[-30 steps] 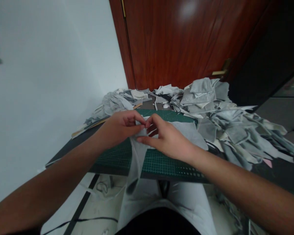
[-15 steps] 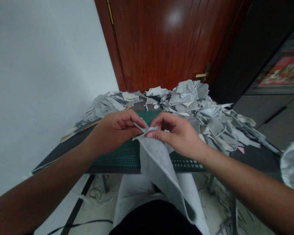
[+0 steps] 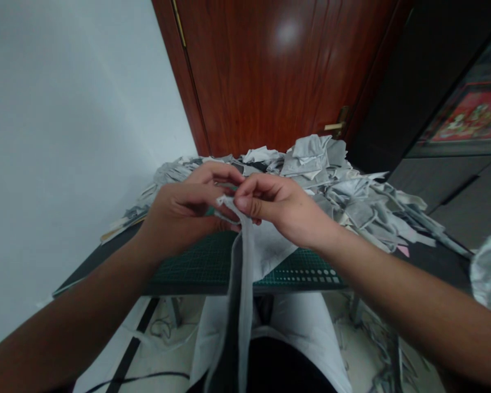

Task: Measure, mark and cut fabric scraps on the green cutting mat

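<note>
A long piece of grey fabric hangs from my two hands over the table's front edge toward my lap. At its upper end, my right hand pinches the edge between thumb and forefinger. My left hand has its fingers curled at the same end, its thumb at the fabric's left side. The fingertips of both hands nearly meet. A wider flap of the grey fabric spreads to the right below my right hand, above the green cutting mat.
Heaps of grey and white fabric scraps cover the back and right of the dark table. Behind stands a brown wooden door, with a white wall on the left. A dark cabinet is at the right.
The fabric has turned so its narrow edge faces me, and its hanging part has swung left. Both hands have risen slightly, and the left fingers have spread further over the top.
</note>
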A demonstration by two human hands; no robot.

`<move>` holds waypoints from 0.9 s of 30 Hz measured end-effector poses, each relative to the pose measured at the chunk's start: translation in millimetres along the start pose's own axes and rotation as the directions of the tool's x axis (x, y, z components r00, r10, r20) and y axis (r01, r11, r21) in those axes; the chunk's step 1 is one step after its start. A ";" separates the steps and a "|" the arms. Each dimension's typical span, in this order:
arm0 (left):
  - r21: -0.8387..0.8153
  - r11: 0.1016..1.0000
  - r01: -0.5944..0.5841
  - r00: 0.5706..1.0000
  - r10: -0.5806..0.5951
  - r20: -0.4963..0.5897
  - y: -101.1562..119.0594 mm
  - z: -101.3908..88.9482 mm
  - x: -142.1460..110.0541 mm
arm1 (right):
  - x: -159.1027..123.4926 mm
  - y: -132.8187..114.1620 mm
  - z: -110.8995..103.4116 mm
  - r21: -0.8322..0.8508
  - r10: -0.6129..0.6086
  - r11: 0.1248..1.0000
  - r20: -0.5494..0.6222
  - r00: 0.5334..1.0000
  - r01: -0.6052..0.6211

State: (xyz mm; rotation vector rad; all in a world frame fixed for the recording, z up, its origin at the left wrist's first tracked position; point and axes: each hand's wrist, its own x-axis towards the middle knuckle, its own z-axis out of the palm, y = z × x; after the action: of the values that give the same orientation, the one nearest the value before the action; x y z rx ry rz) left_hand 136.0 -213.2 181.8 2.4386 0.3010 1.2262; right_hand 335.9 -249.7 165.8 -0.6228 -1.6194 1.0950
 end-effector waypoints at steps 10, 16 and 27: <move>0.002 0.981 -0.193 0.974 0.192 -0.122 -3.0 9.3 -3.6 | -15.5 -0.6 18.6 0.137 0.090 0.989 -0.229 0.969 -0.059; 0.014 0.998 -0.055 0.977 0.057 -0.205 -2.3 18.2 -2.7 | -31.6 -26.4 8.2 -0.430 -0.199 0.893 -0.118 0.973 0.130; -0.116 0.989 -0.093 0.949 0.053 -0.311 4.6 32.3 36.7 | -19.8 -92.3 -15.7 -0.926 -0.248 0.310 0.141 0.958 0.217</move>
State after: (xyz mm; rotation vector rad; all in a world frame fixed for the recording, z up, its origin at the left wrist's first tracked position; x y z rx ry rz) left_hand 183.8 -212.3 192.8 2.1633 0.2096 1.6090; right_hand 368.5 -302.1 239.1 -1.0756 -2.1697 -0.2419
